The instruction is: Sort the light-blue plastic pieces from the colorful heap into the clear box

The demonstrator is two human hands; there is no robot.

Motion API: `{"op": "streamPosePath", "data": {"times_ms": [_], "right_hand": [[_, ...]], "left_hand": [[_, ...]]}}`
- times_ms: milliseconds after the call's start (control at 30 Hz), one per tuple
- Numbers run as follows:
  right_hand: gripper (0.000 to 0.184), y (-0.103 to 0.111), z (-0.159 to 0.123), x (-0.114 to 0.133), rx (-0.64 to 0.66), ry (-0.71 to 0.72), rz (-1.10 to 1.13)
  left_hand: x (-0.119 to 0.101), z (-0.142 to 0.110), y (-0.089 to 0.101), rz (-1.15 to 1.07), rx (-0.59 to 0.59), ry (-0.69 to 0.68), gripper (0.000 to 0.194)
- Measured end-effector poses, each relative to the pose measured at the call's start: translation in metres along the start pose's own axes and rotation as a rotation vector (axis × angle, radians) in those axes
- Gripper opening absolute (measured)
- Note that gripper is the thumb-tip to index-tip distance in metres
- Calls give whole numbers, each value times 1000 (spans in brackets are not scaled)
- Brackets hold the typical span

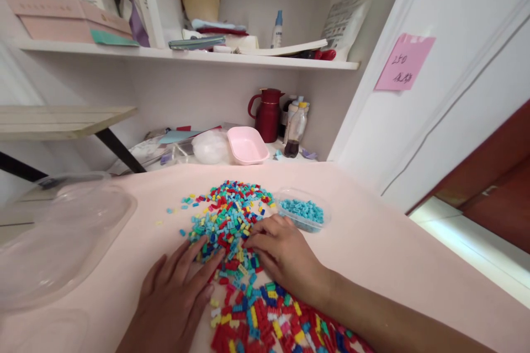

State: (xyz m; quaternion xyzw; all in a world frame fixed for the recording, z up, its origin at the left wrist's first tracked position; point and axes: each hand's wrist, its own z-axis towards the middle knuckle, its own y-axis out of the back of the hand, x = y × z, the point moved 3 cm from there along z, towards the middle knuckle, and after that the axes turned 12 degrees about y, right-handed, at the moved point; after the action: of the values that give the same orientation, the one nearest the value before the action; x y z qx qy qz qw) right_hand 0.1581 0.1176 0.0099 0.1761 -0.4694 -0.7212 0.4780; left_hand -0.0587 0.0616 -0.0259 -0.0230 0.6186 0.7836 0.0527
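Note:
Small toy building bricks (232, 215) in blue, red, yellow, green and white lie in a loose heap on the pink tabletop. My left hand (176, 281) rests at the heap's left side, palm down, its fingers stretched out and touching the bricks. On the other side, my right hand (281, 251) reaches in with curled fingers, thumb and index drawn close together at the heap. Whatever lies between those fingertips is hidden. Just beyond my right hand stands a clear plastic tub (325, 219) of light blue bricks. More bricks (265, 317), many of them red, spread below my hands.
A large clear plastic container (70, 242) occupies the table's left side. At the back are a pink tray (248, 146), a dark red jug (269, 116) and a bottle of dark liquid (295, 132). A loaded shelf (256, 60) runs above them.

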Motion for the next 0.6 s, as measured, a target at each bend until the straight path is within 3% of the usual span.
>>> {"op": "streamPosePath", "data": {"times_ms": [167, 600], "right_hand": [[28, -2, -1, -1, 7, 29, -14], [32, -4, 0, 1, 49, 65, 15]], "left_hand": [[1, -1, -1, -18, 44, 33, 48], [1, -1, 0, -45, 19, 65, 48]]}}
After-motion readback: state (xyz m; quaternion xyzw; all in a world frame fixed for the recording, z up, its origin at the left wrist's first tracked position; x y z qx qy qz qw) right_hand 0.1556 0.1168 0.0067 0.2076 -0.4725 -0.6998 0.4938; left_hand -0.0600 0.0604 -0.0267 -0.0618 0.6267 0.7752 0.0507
